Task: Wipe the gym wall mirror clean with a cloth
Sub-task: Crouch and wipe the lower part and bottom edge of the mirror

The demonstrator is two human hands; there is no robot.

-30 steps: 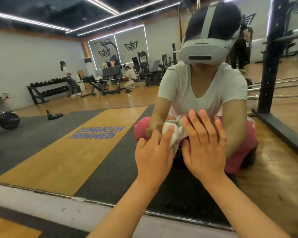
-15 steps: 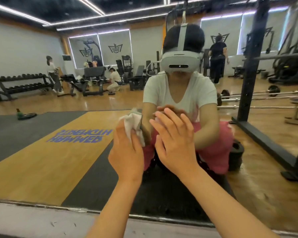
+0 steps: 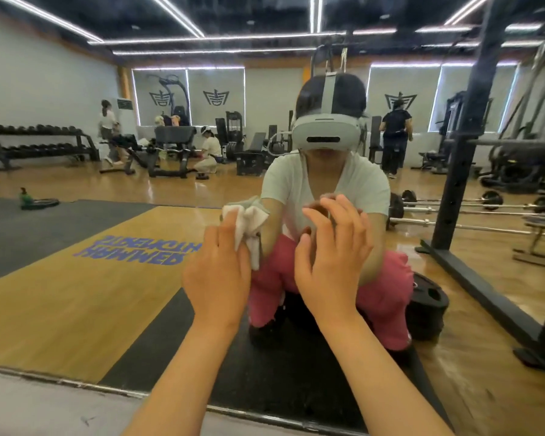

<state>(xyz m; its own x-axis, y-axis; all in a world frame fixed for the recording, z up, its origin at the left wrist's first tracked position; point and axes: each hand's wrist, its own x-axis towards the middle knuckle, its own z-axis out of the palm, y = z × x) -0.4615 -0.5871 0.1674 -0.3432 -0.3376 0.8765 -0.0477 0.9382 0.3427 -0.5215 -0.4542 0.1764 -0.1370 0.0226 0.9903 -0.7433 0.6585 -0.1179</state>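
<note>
Around me I see a gym with a wooden floor and dark mats. A dumbbell rack stands by the pale wall, and light strips cross the black ceiling. Barbells lie beside a black steel post.

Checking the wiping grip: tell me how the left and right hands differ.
The left hand grips the white cloth against the mirror; the right hand holds nothing. Left fingers are closed around fabric; right fingers are spread open. Both are raised toward the glass, side by side.
</note>
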